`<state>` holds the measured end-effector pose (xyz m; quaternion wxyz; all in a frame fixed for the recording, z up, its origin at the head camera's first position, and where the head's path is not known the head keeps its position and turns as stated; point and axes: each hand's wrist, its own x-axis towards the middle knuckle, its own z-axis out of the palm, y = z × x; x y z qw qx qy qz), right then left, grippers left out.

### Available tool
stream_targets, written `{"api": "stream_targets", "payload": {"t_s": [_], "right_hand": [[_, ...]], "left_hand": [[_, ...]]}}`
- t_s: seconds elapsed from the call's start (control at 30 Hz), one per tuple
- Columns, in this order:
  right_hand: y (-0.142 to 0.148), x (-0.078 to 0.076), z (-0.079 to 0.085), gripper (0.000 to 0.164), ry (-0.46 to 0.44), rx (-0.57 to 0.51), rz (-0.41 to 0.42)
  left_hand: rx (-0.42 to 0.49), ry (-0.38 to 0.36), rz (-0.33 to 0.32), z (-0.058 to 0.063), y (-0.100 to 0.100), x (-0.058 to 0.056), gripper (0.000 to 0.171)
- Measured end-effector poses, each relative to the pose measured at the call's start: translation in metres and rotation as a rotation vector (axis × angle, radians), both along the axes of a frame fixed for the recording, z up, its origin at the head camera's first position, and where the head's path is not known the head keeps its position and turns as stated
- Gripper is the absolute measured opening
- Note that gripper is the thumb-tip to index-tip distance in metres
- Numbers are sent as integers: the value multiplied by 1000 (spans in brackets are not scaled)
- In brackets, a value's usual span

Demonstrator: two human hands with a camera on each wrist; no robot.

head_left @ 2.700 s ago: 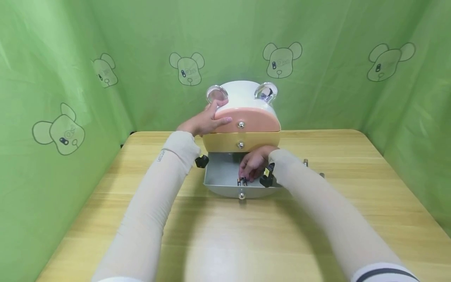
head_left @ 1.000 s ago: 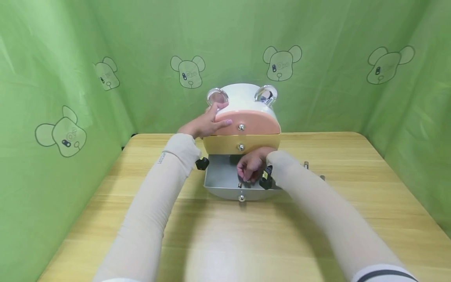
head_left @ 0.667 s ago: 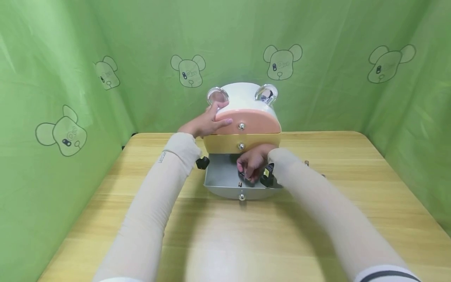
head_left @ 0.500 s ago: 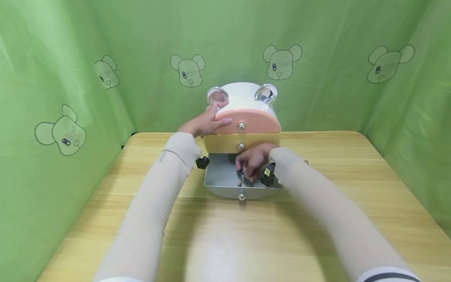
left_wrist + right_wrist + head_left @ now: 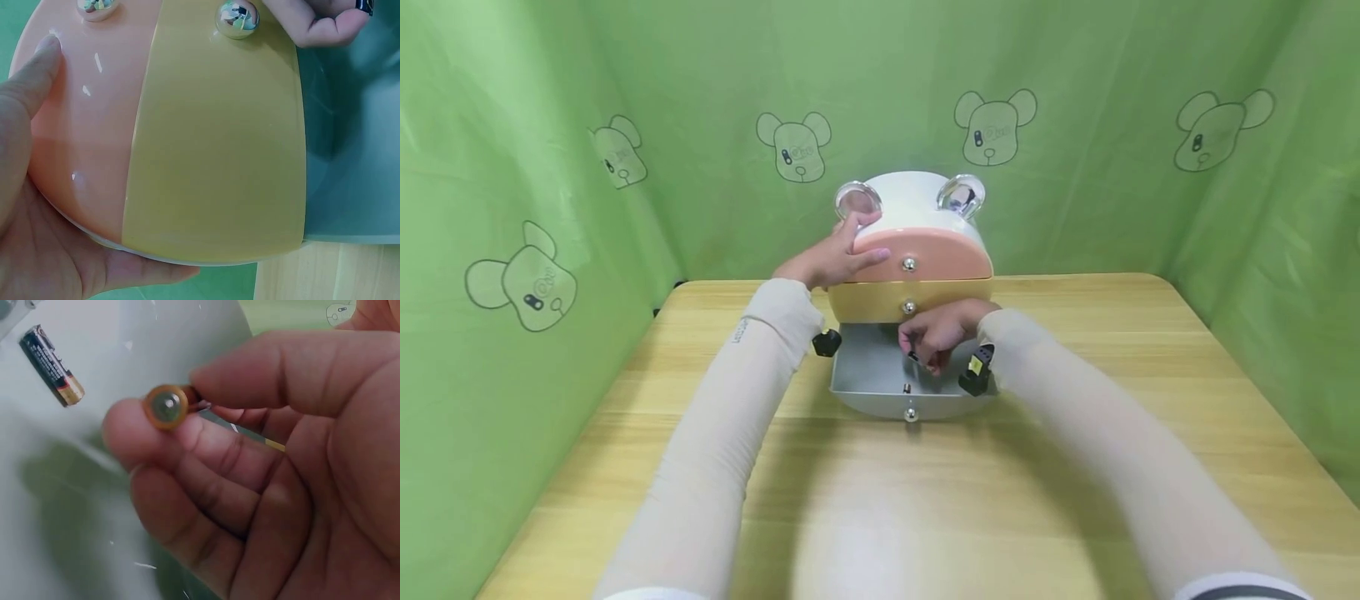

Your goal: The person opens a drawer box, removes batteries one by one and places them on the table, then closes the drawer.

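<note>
A small bear-shaped drawer cabinet [image 5: 925,255] stands on the table, with silver ears and round silver knobs. My left hand [image 5: 835,257] grips its left side, thumb on the pink top drawer [image 5: 81,112]. The yellow middle drawer [image 5: 212,144] is closed, while the grey bottom drawer [image 5: 868,367] is pulled out. Over that drawer, my right hand [image 5: 942,332] pinches a battery [image 5: 167,407] between thumb and fingers, one round end facing the wrist camera. Another battery [image 5: 53,365], dark with a copper-coloured end, lies in the drawer near its front wall.
The wooden table [image 5: 865,508] extends around the cabinet. Green curtains [image 5: 880,75] printed with bear faces enclose the back and sides. My right sleeve [image 5: 1097,417] crosses the table beside the drawer.
Two batteries stood out at my right fingertips near the drawer front; one is now pinched and lifted, with the hand higher and farther back. My left hand keeps its place on the cabinet.
</note>
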<state>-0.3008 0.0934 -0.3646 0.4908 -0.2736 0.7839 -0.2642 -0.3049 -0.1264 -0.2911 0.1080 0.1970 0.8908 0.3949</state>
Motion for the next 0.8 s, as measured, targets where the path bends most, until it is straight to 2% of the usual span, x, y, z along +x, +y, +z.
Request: {"api": "stream_targets", "payload": {"t_s": [0.2, 0.5, 0.8], "right_hand": [[3, 6, 4, 32, 15, -8, -6], [13, 9, 9, 37, 74, -34, -10], [27, 12, 15, 32, 117, -58, -14]], "left_hand": [[5, 9, -3, 1, 0, 1, 77], [2, 5, 0, 2, -1, 2, 78], [9, -7, -12, 0, 0, -2, 77]]}}
